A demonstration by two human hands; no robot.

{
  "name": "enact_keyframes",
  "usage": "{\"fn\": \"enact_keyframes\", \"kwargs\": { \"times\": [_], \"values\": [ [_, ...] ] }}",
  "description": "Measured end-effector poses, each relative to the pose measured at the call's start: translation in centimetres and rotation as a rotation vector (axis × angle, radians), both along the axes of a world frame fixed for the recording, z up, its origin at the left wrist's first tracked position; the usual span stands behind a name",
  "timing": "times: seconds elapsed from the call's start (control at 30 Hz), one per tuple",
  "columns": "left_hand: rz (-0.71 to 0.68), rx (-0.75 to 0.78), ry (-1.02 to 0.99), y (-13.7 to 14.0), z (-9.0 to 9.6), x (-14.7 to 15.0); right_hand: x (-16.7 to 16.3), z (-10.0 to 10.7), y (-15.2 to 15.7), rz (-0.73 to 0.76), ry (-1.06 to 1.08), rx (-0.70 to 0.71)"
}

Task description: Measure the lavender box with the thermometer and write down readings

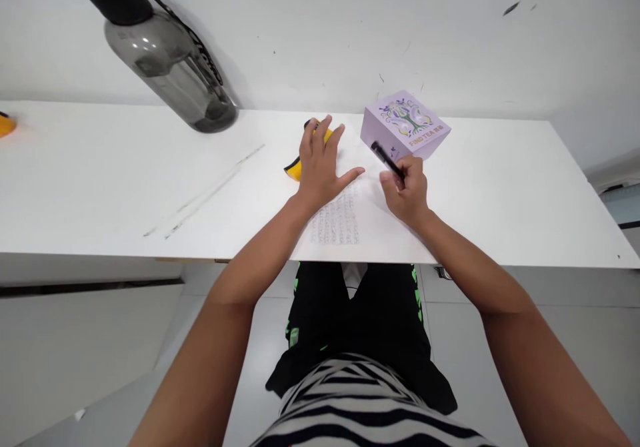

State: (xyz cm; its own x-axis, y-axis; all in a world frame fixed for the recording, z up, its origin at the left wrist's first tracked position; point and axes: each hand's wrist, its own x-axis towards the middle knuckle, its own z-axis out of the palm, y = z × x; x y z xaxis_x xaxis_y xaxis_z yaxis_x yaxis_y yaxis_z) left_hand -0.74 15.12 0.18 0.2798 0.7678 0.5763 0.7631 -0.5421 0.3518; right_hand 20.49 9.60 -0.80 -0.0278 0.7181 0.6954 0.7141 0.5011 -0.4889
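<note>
My left hand (321,163) lies flat with fingers spread, over the upper left of a white sheet of paper (385,233) and partly over a yellow and black object (294,169) whose kind I cannot make out. Lines of handwriting cover the left part of the sheet. In my right hand (409,190) is a black pen (386,159), its upper end pointing up and left. The pen's tip is hidden by my fingers. Just beyond that hand stands a lilac tea box (407,123) with a printed tree design.
A tall grey see-through water bottle (173,67) stands at the back left by the wall. Dark streaks mark the white table (90,187). An orange thing (6,125) shows at the far left edge. My legs are under the table's front edge.
</note>
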Motion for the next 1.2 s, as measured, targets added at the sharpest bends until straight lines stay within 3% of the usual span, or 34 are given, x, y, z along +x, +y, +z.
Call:
{"fn": "enact_keyframes", "kwargs": {
  "times": [0.2,0.33,0.43,0.57,0.8,1.2],
  "values": [
    [-0.011,-0.011,-0.021,0.7,-1.1,0.1,-1.4,0.6,0.0,0.285,0.101,-0.027],
    [-0.016,-0.013,-0.016,1.0,-1.3,0.0,-1.5,0.9,0.5,0.453,0.320,-0.348],
    [-0.024,-0.002,-0.014,1.2,-1.5,0.0,-1.6,1.1,0.2,0.389,0.373,-0.544],
    [-0.036,-0.015,-0.004,1.3,-1.7,-0.1,-2.1,1.7,-0.5,0.227,0.411,-0.461],
    [-0.056,-0.081,0.060,1.6,-2.4,-0.4,-2.6,1.3,-0.4,0.339,0.240,-0.629],
    [-0.082,-0.131,0.090,0.9,-2.4,0.4,-2.8,1.0,0.0,0.341,0.200,-0.639]
  ]
}}
